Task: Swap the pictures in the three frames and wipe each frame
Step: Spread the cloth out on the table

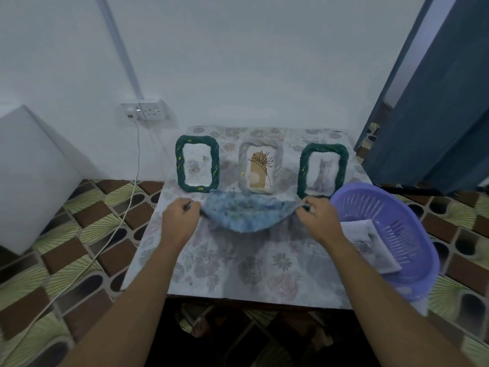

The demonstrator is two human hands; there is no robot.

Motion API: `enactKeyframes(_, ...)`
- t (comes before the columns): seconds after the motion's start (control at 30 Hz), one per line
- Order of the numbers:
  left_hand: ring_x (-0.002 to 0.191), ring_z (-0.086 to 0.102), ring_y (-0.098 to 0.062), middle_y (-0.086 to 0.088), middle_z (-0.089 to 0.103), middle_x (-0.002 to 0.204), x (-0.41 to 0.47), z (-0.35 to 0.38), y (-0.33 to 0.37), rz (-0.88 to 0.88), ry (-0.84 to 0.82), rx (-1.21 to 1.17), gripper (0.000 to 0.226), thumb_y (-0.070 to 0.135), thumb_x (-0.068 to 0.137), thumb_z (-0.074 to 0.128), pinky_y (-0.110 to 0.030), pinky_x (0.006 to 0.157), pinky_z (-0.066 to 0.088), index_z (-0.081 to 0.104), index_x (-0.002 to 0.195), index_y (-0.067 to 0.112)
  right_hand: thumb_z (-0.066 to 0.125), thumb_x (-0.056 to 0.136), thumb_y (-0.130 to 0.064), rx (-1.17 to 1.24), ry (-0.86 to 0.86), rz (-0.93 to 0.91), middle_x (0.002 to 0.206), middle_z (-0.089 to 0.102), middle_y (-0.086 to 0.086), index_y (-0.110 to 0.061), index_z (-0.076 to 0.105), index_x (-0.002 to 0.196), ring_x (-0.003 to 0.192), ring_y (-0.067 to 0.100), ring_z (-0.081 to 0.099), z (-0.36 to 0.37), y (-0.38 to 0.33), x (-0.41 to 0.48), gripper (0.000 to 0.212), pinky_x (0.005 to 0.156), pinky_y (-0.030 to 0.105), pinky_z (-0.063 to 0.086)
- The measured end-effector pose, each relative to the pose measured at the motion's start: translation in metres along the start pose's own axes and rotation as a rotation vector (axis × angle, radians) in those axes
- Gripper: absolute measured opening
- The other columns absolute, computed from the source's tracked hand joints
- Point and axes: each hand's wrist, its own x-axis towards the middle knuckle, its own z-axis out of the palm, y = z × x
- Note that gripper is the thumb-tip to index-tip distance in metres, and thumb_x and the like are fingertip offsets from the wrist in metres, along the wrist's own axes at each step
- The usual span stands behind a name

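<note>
Your left hand (180, 215) and right hand (317, 218) each pinch a corner of a soft blue fluffy cloth (243, 214), fingers curled tight around it. It sags between them, likely light and limp. Just beyond your fingertips stand a dark green braided frame (197, 164), a pale grey braided frame (260, 168) and another green braided frame (322, 169), probably tippy; grip their rims.

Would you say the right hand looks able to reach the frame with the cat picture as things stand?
Probably yes: the cat frame stands just beyond the right hand with nothing between them, though that hand pinches the blue cloth.
</note>
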Motion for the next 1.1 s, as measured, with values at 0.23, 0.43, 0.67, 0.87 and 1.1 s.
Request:
enactKeyframes(0.23, 0.059, 0.049, -0.022, -0.013, 0.051, 0.066, -0.016, -0.003, -0.073, 0.041, -0.357, 0.205, 0.025, 0.022, 0.091, 0.058, -0.032, 0.057, 0.038, 0.056, 0.067, 0.015, 0.059, 0.089, -0.010, -0.098, -0.420, 0.060, 0.061, 0.027, 0.016, -0.009, 0.031, 0.061, 0.056, 0.019, 0.023, 0.020, 0.027, -0.027, 0.039, 0.059, 0.033, 0.016)
enactKeyframes(0.43, 0.050, 0.034, -0.018, -0.028, 0.047, 0.062, -0.023, -0.006, -0.085, 0.018, -0.546, 0.278, 0.027, 0.015, 0.093, 0.059, -0.019, 0.045, 0.026, 0.055, 0.066, 0.015, 0.058, 0.092, -0.010, -0.135, -0.587, 0.124, 0.057, 0.014, 0.001, -0.016, 0.019, 0.062, 0.048, 0.011, 0.010, 0.020, 0.044, -0.038, 0.049, 0.054, 0.027, 0.010)
enactKeyframes(0.67, 0.051, 0.041, -0.020, -0.017, 0.055, 0.064, -0.031, -0.009, -0.092, 0.105, -0.671, 0.412, 0.051, 0.050, 0.085, 0.049, -0.037, 0.054, 0.037, 0.050, 0.058, 0.007, 0.057, 0.096, -0.014, -0.191, -0.651, 0.079, 0.050, 0.024, 0.007, -0.014, 0.029, 0.051, 0.047, 0.012, 0.017, 0.018, 0.050, -0.043, 0.052, 0.054, 0.031, 0.017)
enactKeyframes(0.87, 0.045, 0.036, -0.025, -0.019, 0.047, 0.054, -0.029, -0.002, -0.076, 0.231, -0.776, 0.541, 0.057, 0.050, 0.096, 0.048, -0.036, 0.051, 0.034, 0.048, 0.054, 0.011, 0.048, 0.101, -0.039, -0.302, -0.668, 0.080, 0.065, 0.071, 0.007, -0.012, 0.071, 0.056, 0.062, 0.023, 0.065, 0.025, 0.048, -0.041, 0.057, 0.069, 0.031, 0.054)
enactKeyframes(1.1, 0.054, 0.051, -0.028, -0.019, 0.059, 0.065, -0.019, 0.011, -0.055, 0.241, -0.727, 0.558, 0.053, 0.048, 0.090, 0.050, -0.036, 0.054, 0.043, 0.063, 0.073, 0.000, 0.052, 0.101, -0.031, -0.237, -0.695, 0.035, 0.045, 0.042, -0.001, 0.006, 0.061, 0.068, 0.040, 0.014, 0.027, 0.050, 0.018, -0.031, 0.051, 0.049, 0.032, 0.029)
